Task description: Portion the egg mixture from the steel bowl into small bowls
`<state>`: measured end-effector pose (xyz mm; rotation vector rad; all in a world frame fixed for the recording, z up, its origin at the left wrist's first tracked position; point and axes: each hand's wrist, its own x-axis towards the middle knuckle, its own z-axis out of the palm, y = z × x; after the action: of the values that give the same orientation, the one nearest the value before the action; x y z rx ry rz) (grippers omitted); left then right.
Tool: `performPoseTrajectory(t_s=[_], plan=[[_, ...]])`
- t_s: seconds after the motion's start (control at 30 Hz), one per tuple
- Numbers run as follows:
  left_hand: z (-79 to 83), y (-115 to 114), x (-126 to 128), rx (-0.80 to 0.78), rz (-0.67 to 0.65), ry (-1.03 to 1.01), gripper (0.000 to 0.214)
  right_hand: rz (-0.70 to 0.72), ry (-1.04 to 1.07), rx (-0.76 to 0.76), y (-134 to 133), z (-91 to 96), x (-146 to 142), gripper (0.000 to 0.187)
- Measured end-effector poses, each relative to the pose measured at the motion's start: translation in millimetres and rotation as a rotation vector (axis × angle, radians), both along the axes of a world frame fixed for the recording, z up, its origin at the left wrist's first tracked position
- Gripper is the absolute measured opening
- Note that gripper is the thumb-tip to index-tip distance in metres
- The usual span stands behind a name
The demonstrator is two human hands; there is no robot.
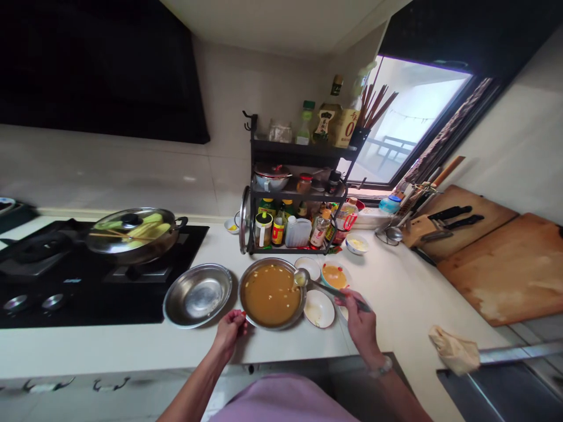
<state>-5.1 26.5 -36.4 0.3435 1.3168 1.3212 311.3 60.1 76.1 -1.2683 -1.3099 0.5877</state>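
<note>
Ladle (324, 287) in the right hand (361, 323), at about two o'clock from the soup basin's centre, its fingers closed around the handle; its bowl end hangs over the basin's rim, and I cannot tell whether the two touch. At eight o'clock the left hand (229, 333) has its fingers drawn together at the rim; whether they pinch it is not clear. Between the hands sits the steel basin (301, 310), nearly full of brown liquid (268, 296) with pale bits floating on it. Just beside it at four o'clock is a white bowl (320, 310) with scraps inside, and at nine o'clock a second metal basin (178, 302). Another white bowl (310, 268) stands at two o'clock, next to a red-patterned bowl (324, 268) of orange liquid. Farther off, at ten o'clock, a glass-lidded pan (152, 253) rests on the black stove (109, 302). Toward twelve to one o'clock rises a dark rack (303, 145) of bottles and jars; a knife block (416, 231) and cutting boards (505, 269) lean at two to three o'clock, and the window (404, 111) is behind at one.
</note>
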Motion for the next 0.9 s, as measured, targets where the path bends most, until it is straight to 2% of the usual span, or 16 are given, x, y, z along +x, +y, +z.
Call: performPoseTrajectory(t_s=[0.17,0.23,0.3,0.4,0.47,0.57,0.73,0.9], plan=[[-2.7,-0.2,-0.8,-0.001,0.008,-0.003,0.032,0.284,-0.308,0.289,-18.1,3.9,-8.5,0.024],[-3.7,-0.3,-1.0,0.004,0.007,-0.002,0.033,0.311,-0.340,0.332,-17.9,5.2,-4.4,0.024],[-4.3,-0.6,-1.2,0.011,0.005,0.005,0.033,0.194,-0.301,0.299,-11.5,4.7,5.0,0.023],[-4.3,-1.4,-1.5,0.017,0.007,0.016,0.034,-0.097,-0.170,0.150,5.8,-0.2,26.5,0.026],[-3.6,-2.1,-1.8,0.020,-0.001,0.015,0.034,-0.218,-0.077,0.066,17.3,-5.8,41.4,0.031],[-1.6,-2.5,-1.8,0.015,-0.001,0.013,0.034,-0.267,-0.005,-0.030,27.8,-15.9,56.5,0.036],[1.2,-1.8,-0.5,0.009,0.021,0.001,0.035,-0.265,0.054,-0.108,31.4,-33.2,63.0,0.038],[2.1,-2.2,0.1,0.003,0.030,-0.009,0.035,-0.433,0.243,-0.172,40.1,-47.6,76.1,0.036]])
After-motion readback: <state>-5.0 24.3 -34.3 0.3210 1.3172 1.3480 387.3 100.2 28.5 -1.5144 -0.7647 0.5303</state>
